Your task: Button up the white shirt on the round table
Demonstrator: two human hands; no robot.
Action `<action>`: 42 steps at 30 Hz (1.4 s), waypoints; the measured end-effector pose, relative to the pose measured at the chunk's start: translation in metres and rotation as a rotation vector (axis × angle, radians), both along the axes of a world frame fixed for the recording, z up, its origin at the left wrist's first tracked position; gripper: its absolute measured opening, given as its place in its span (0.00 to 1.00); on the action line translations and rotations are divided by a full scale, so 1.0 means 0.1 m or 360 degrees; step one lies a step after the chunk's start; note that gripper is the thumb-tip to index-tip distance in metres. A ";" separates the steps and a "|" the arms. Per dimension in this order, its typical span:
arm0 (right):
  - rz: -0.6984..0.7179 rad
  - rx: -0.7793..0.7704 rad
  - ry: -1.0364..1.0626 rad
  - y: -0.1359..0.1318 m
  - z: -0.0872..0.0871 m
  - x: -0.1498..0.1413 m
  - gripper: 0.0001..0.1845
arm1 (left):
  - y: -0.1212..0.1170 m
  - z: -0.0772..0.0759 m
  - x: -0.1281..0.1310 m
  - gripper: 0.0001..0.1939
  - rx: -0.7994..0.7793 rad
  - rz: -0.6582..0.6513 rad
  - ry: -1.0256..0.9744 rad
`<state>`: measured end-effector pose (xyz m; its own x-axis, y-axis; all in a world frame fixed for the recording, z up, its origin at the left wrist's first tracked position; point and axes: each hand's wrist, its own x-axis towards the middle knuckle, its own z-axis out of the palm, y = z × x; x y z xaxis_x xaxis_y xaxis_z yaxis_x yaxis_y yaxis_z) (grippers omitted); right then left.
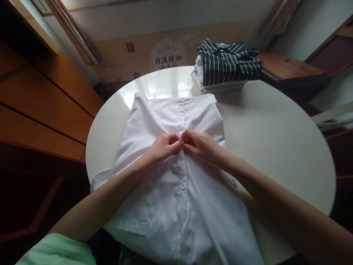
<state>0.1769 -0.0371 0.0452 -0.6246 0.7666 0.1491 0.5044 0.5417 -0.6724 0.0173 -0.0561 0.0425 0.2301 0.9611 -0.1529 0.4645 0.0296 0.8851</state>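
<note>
A white button-up shirt lies spread over the table, its near part hanging toward me over the edge. Its button placket runs down the middle, with buttons showing above and below my hands. My left hand and my right hand meet at the placket, fingertips pinched together on the cloth there. The small spot between the fingers is mostly hidden, so whether a button sits in them cannot be made out. A chest pocket shows low on the shirt's left side.
The round white table extends to the right of the shirt. At its back stands a stack of folded clothes, a dark striped shirt on top. A wooden cabinet is on the left and a brown wooden table at the back right.
</note>
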 end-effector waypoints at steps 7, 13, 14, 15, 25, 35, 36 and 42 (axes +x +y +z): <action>-0.0004 -0.0006 -0.0022 0.00 0.01 0.00 0.01 | 0.02 -0.03 0.00 0.08 0.0163 -0.0059 0.0134; 0.0007 0.0056 -0.0011 0.00 -0.02 0.00 0.01 | 0.02 -0.02 -0.01 0.09 0.0161 -0.0074 0.0150; 0.0007 0.0065 -0.0012 0.00 -0.02 0.00 0.01 | 0.01 -0.02 -0.01 0.09 0.0164 -0.0076 0.0149; 0.0007 0.0072 -0.0013 0.00 -0.02 0.00 0.01 | 0.01 -0.01 -0.01 0.09 0.0168 -0.0078 0.0147; -0.0006 0.0106 -0.0017 -0.02 -0.04 0.00 0.02 | 0.01 0.00 0.00 0.08 0.0183 -0.0093 0.0149; -0.0013 0.0135 -0.0063 -0.03 -0.03 -0.01 0.01 | 0.02 -0.01 -0.01 0.09 0.0212 -0.0113 0.0172; -0.0014 0.0135 -0.0064 -0.03 -0.03 -0.02 0.01 | 0.02 -0.02 -0.01 0.09 0.0212 -0.0113 0.0170; -0.0009 0.0151 -0.0046 -0.02 -0.05 -0.01 0.01 | 0.02 -0.02 -0.01 0.09 0.0207 -0.0109 0.0154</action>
<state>0.1758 -0.0395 0.0407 -0.6255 0.7534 0.2029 0.5260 0.5993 -0.6035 0.0159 -0.0538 0.0404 0.2856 0.9569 -0.0529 0.5449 -0.1168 0.8303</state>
